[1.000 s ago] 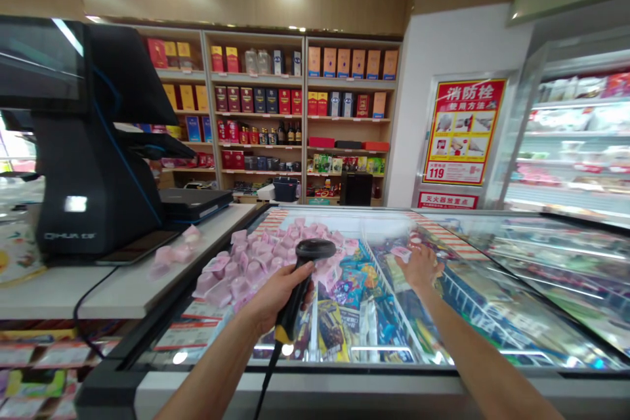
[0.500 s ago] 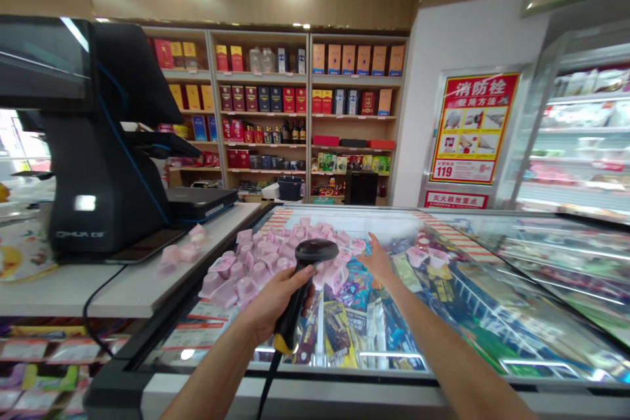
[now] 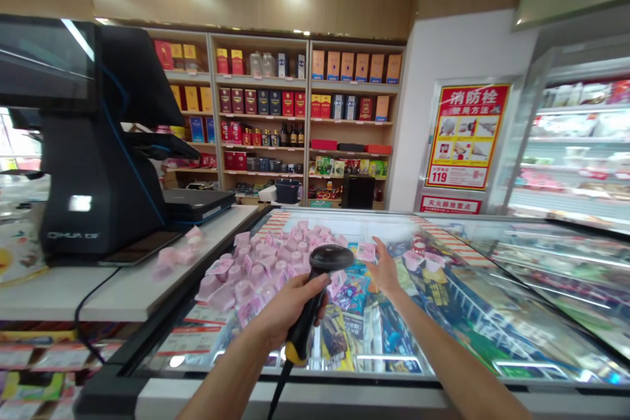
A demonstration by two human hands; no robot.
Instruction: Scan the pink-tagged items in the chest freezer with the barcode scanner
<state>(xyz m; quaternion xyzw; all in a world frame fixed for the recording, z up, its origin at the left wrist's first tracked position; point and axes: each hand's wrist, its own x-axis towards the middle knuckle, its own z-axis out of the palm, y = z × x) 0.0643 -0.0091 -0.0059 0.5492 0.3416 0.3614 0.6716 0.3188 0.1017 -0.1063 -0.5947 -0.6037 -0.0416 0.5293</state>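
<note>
My left hand [image 3: 290, 307] is wrapped round the handle of a black and yellow barcode scanner [image 3: 331, 258], its head tilted forward over the glass. In my right hand [image 3: 384, 270] is a small pink cup with a printed lid [image 3: 366, 251], pinched between thumb and fingers just right of the scanner head. A heap of similar pink cups [image 3: 266, 260] covers the left part of the glass freezer top. Two more pink cups [image 3: 424, 260] sit apart from the heap, to the right of my right hand.
At left, a black checkout terminal [image 3: 103, 164] stands on a white counter [image 3: 113, 295], with a few pink cups [image 3: 181, 253] near its edge. Packaged goods show through the freezer glass. Shelves of boxes [image 3: 260, 102] line the back wall; a refrigerated display [image 3: 575, 157] stands right.
My right hand has taken hold of a pink cup and drawn it slightly right, off the heap. The scanner in my left hand has shifted a little right towards it.
</note>
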